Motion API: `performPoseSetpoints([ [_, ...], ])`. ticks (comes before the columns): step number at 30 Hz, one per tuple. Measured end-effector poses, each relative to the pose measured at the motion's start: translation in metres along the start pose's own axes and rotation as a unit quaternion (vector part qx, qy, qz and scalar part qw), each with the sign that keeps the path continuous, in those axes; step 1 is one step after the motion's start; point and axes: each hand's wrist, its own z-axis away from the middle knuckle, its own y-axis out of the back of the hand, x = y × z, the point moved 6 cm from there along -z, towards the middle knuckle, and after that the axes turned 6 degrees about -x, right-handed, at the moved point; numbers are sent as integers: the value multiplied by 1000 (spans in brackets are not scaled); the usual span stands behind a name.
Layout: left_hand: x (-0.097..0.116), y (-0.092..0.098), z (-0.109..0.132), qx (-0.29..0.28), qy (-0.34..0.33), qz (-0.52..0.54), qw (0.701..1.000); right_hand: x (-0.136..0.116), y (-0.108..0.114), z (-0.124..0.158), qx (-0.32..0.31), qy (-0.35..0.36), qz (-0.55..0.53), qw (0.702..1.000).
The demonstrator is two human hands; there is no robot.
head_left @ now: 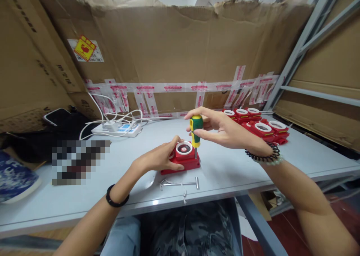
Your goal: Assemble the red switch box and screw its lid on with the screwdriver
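A red box-shaped device (184, 161) with a white ring around a dark round window lies on the table near its front edge. My left hand (161, 156) grips its left side, thumb along the front and fingers over the back. In my right hand (216, 126) is a green and yellow screwdriver (196, 131), held upright by the handle. Its shaft points down at the device's right end; whether the tip sits in a screw cannot be made out. Just in front of the device lies a small metal hammer-shaped rod (182, 183) with bits of white string or wire.
Several similar red devices (263, 128) stand at the back right. A white power strip (120, 129) with tangled cables sits at the back left, near a black bag (30, 139) and a phone (58, 117). A tall cardboard sheet (180, 45) closes off the back; a metal rack (295, 57) stands right.
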Motion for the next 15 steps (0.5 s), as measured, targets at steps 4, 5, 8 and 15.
performPoseSetpoints([
  [4, 1, 0, 0, -3, -3, 8, 1000, 3, 4, 0, 157, -60, 151, 974],
  [5, 1, 0, 0, -3, -2, 8, 1000, 2, 3, 0, 191, -75, 201, 958],
  [8, 1, 0, 0, -3, 4, 6, 1000, -2, 1, -1, 201, -85, 274, 937],
  [15, 1, 0, 0, -6, 9, 1, 1000, -10, 2, -2, -65, 1, 94, 994],
])
